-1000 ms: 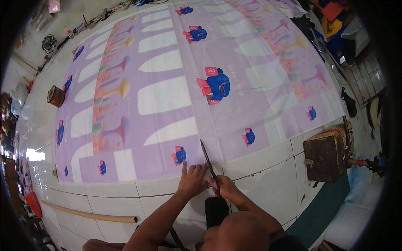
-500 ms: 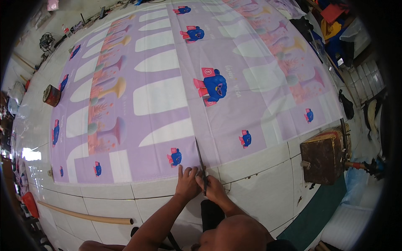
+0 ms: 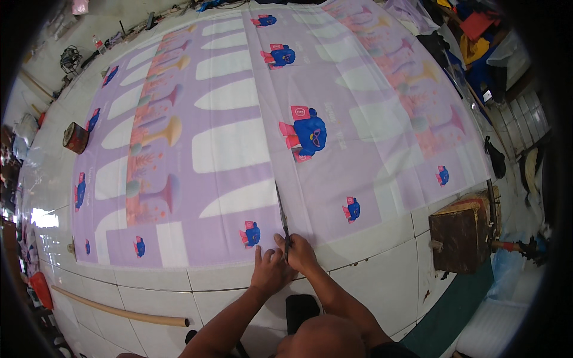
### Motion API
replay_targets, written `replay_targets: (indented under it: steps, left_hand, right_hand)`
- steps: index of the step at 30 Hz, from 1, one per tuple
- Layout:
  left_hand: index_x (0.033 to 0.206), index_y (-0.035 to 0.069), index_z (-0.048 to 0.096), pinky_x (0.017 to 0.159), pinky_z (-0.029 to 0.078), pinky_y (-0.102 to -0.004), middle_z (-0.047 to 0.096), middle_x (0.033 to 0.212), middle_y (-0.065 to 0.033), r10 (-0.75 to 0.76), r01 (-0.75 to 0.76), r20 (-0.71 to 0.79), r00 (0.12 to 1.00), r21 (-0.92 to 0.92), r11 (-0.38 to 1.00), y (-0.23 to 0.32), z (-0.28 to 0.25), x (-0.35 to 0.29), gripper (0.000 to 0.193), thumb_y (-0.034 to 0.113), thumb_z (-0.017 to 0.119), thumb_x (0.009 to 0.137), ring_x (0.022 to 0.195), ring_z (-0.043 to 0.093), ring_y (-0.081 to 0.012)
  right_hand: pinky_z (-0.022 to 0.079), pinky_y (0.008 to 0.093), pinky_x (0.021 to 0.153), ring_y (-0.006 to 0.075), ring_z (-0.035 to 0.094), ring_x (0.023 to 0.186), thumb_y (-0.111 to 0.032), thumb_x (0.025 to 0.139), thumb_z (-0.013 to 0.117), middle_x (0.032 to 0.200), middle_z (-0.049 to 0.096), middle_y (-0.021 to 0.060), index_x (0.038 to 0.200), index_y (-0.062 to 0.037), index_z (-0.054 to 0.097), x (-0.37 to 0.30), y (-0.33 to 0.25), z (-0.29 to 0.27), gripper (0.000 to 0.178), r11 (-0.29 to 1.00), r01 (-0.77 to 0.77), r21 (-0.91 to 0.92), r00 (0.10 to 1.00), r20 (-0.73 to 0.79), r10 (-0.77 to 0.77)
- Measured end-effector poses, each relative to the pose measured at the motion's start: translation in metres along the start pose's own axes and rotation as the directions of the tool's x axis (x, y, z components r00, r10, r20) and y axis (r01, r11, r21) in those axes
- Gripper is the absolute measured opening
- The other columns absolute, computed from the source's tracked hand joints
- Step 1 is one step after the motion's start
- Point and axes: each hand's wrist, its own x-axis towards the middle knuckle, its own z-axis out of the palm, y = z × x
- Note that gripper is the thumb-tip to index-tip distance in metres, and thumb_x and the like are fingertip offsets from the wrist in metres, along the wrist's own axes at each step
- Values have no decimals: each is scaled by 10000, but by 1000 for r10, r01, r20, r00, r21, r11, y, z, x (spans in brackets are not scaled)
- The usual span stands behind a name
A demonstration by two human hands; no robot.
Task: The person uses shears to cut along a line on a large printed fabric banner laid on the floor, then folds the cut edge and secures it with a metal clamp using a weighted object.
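A wide lilac printed fabric sheet covers the tiled floor ahead of me, with white arches and blue furry figures on it. My right hand is wrapped round the handles of long dark scissors. Their blades point away from me, lying along the seam-like line between the left panel and the right panel. Close beside it, my left hand is at the near edge of the sheet, its index finger stretched over the fabric and the others bent down on it. The left thumb is hidden.
A brownish block-like box stands by the sheet's right corner. On the left side a rusty tin sits on the sheet's edge. A cardboard tube lies on the tiles near me. Dark green material is at lower right.
The scissors and my right hand have moved forward along the line between the panels. My left hand stays beside them at the near edge. The whole view has shifted slightly.
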Motion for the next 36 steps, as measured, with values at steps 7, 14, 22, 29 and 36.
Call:
replay_targets:
  steps: [7,14,22,29,36]
  left_hand:
    - [1375,134,535,1100,253,-684,510,1239,-120,-14,14,-25,1000,8,1000,2,-7,-1,626,506,631,880,1194,480,-311]
    - [1446,164,470,1090,265,-686,507,1222,-114,4,-4,-20,1000,30,1000,5,-8,5,678,519,619,887,1173,489,-297]
    - [1437,170,483,1065,295,-698,487,1200,-109,3,-2,-36,999,10,1000,3,-6,4,667,515,623,884,1153,483,-291]
    - [1420,164,506,1048,316,-693,491,1185,-108,1,-1,10,1000,5,1000,1,-14,5,646,505,627,885,1137,491,-285]
    - [1394,165,538,1030,337,-696,512,1142,-94,-7,6,-25,1000,-31,1000,-1,-12,8,637,497,655,863,1094,517,-277]
  right_hand:
    - [491,478,750,411,659,827,-674,891,563,810,663,237,817,5,628,35,-37,-5,686,996,-44,-75,998,37,47]
    - [469,351,537,189,586,517,-613,903,621,555,555,74,663,-58,539,90,-37,2,610,998,67,18,998,-24,-66]
    - [441,329,479,169,556,485,-608,894,642,559,531,55,664,-46,521,139,-75,-4,619,998,23,64,1000,11,-24]
    - [428,321,460,155,535,459,-602,890,653,546,522,49,670,-40,528,186,-102,-3,617,993,21,113,1000,20,-23]
    - [483,382,582,235,625,528,-672,901,562,533,578,92,656,-37,576,232,-127,-7,680,995,47,88,998,45,-51]
